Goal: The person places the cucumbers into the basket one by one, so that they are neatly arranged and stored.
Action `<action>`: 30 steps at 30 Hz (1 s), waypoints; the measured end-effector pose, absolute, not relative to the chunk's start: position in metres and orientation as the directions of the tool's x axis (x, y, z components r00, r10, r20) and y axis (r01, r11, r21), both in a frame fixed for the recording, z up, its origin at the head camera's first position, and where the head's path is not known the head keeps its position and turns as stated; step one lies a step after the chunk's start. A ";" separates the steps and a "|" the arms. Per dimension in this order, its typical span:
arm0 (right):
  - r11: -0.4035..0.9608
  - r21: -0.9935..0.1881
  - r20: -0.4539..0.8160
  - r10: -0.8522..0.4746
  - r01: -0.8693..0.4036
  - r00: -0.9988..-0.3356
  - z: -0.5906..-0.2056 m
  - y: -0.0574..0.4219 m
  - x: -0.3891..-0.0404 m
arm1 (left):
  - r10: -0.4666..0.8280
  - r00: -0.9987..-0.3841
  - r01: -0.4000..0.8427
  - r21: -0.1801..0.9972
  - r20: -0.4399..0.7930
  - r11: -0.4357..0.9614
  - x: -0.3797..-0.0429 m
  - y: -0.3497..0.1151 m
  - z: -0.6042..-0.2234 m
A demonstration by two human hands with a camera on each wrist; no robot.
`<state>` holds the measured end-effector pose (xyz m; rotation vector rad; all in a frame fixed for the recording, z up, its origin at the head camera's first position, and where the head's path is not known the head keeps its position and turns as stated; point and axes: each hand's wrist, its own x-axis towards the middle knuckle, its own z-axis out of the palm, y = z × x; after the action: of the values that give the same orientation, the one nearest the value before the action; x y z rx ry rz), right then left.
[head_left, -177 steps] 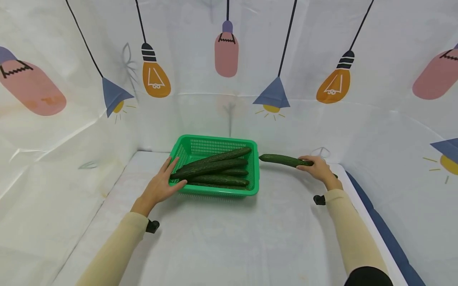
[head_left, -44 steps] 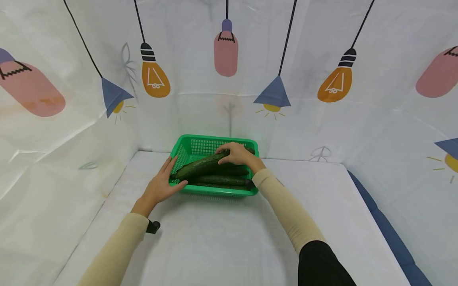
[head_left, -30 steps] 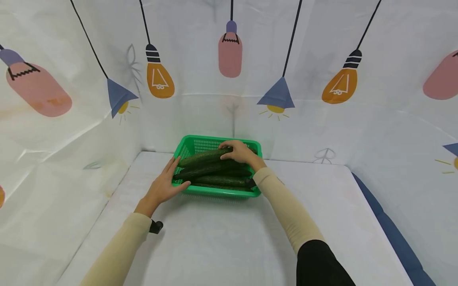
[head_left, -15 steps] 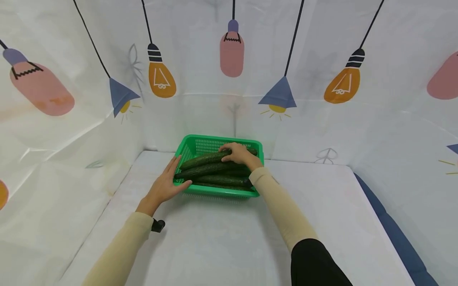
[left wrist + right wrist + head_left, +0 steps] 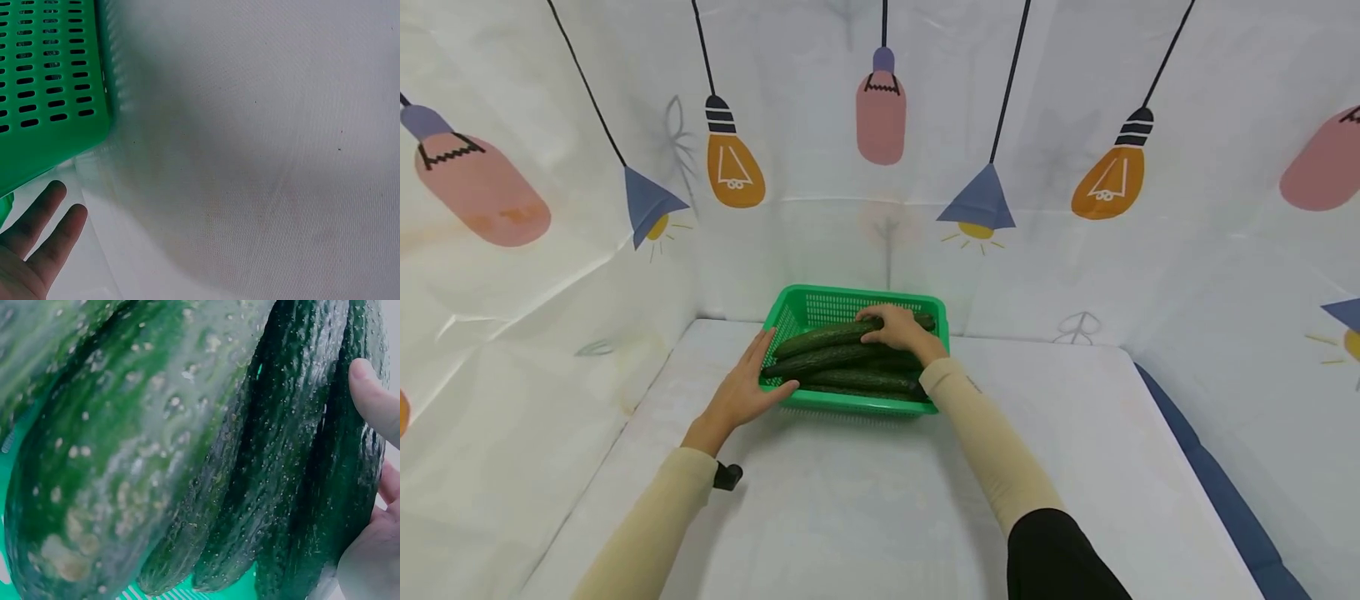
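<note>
A green plastic basket with slotted walls stands near the back of the table, holding several dark green cucumbers. My left hand rests at the basket's left end, fingers spread and thumb along the front rim. In the left wrist view, two fingers show below the basket's corner. Inside the basket, my right hand grips the rearmost cucumber from above, fingers behind it and thumb in front. The right wrist view shows cucumbers close up, with my right hand at the right edge.
A white cloth covers the table. White sheeting printed with hanging lamps rises behind and at both sides. Dark blue padding runs along the table's right edge.
My right hand has brought a cucumber from the table right of the basket into it, laying it at the rear; over the last second it has lowered slightly. The left hand has stayed at the basket.
</note>
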<state>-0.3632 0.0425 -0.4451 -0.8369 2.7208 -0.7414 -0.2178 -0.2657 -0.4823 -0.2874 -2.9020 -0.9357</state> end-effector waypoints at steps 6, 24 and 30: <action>0.704 -0.527 -0.047 -0.582 -0.475 -0.812 -0.442 0.044 -0.362 | 0.156 -0.980 0.198 0.566 0.122 0.800 -0.219 -0.267 -0.481; 0.668 -0.607 -0.122 -0.614 -0.430 -0.780 -0.412 0.076 -0.352 | 0.201 -0.976 0.213 0.556 0.084 0.803 -0.230 -0.269 -0.478; 0.621 -0.625 -0.092 -0.660 -0.473 -0.746 -0.399 0.089 -0.336 | 0.205 -0.977 0.202 0.569 0.058 0.797 -0.227 -0.280 -0.478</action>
<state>-0.3360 0.0892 -0.3994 -0.9139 2.5350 -0.8448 -0.2271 -0.2799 -0.4781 -0.3379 -2.9843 -0.9433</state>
